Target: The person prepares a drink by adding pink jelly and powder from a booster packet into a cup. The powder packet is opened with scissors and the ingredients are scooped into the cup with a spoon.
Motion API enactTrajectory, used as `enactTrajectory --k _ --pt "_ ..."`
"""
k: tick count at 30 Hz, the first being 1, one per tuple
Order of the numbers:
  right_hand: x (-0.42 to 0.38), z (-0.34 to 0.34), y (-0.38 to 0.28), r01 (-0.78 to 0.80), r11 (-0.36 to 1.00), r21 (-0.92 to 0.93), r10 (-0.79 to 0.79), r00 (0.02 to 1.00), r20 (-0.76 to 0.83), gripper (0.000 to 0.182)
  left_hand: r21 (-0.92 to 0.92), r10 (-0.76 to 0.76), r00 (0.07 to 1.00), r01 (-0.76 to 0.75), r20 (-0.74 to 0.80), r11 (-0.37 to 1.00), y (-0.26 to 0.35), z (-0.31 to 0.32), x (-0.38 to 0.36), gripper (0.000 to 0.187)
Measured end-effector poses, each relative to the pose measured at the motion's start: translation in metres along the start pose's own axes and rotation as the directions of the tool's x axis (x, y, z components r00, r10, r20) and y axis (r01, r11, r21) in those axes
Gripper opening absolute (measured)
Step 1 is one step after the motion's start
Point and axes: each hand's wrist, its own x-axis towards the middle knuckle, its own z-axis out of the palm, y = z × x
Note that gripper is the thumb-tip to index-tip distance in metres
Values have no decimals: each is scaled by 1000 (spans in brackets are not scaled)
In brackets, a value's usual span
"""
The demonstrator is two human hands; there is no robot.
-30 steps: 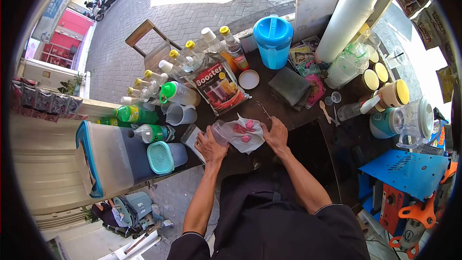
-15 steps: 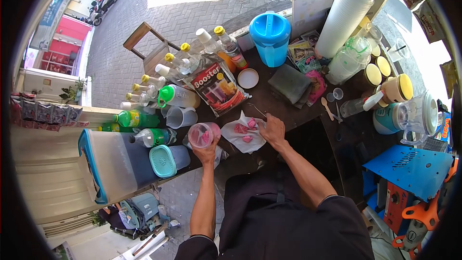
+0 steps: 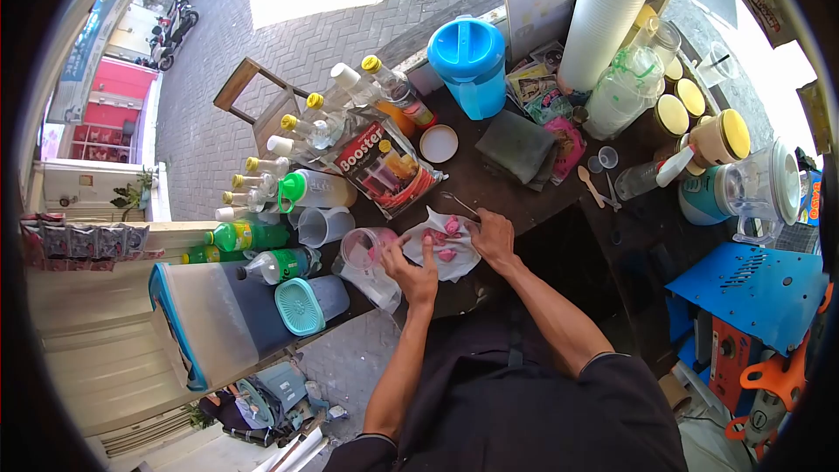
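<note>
My left hand [image 3: 412,274] is beside a clear plastic cup [image 3: 357,250] with pink stuff inside. Its thumb and fingers are spread apart, fingertips close to the cup's side and the thumb over the edge of a white paper sheet [image 3: 461,268]. Several bright pink lumps [image 3: 447,255] lie on that sheet. At the sheet's right edge, my right hand [image 3: 495,240] is closed around the handle of a thin metal spoon [image 3: 458,203], whose bowl points away to the upper left. A crumpled clear plastic bag [image 3: 379,289] lies under and in front of the cup.
Behind the sheet stands a Booster drink packet [image 3: 384,166], with bottles [image 3: 322,127] further left. A blue pitcher [image 3: 469,65] and a round lid [image 3: 439,143] are at the back. Rightward are wooden spoons [image 3: 592,185], jars [image 3: 671,114] and a blender [image 3: 757,192].
My left hand has let go of the cup, which now stands on the table, and has moved right toward the paper. My right hand keeps the spoon in nearly the same place.
</note>
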Motion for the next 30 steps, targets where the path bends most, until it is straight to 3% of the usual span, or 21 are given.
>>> enactTrajectory --k 1,2,4,5,7,8,10,11,13,14,17,21,23,24,26,29,30 --pt "-1 2 4 22 1000 -8 -22 999 24 21 62 137 978 -149 158 987 16 5 13 57" --pt "-2 2 6 26 1000 -8 -26 999 28 21 64 134 979 -145 154 987 24 15 25 57" --pt "-1 4 5 -10 998 59 11 1000 -9 20 328 58 938 -177 340 928 32 31 47 54" --pt "0 1 3 -5 998 61 6 1000 -16 20 326 65 940 -180 336 928 23 42 52 54" --pt "-3 -4 -1 -164 975 151 159 986 41 19 473 -215 777 -119 592 873 -9 69 63 46" --pt "-6 -3 0 -167 974 151 163 986 38 19 471 -212 775 -124 596 874 -16 73 66 46" --pt "-10 1 2 -138 966 219 145 989 -19 19 202 -249 717 152 651 967 -28 75 73 30" --pt "-11 -1 1 -141 965 219 150 988 -22 19 201 -245 715 148 655 968 -31 75 74 30" --pt "-15 -4 -2 -151 936 319 148 988 33 19 -115 -15 819 99 574 988 -38 72 71 18" --pt "-16 -5 -3 -150 935 320 148 989 31 19 -253 30 847 124 531 960 -41 74 70 17" --pt "-18 -9 -3 -198 913 357 203 979 24 18 -253 59 881 70 469 965 -46 82 67 18" --pt "-12 -11 -1 -187 920 344 207 978 -20 19 -239 -8 910 118 414 964 -28 87 64 18" --pt "-8 -13 0 -158 925 345 190 980 -61 18 -257 137 932 -49 337 965 -10 84 62 18" --pt "-6 -16 0 -183 931 316 206 978 -38 21 -259 133 934 -45 332 965 -1 79 58 18" --pt "-3 -23 -5 -198 937 287 211 977 -15 23 -366 222 968 -164 121 916 16 64 49 15" --pt "-9 -32 -8 -224 960 170 231 973 -22 26 -402 196 976 -143 94 905 14 22 14 14" --pt "-13 -26 2 -140 966 219 170 978 -123 25 -365 209 971 -156 113 918 0 8 0 20"
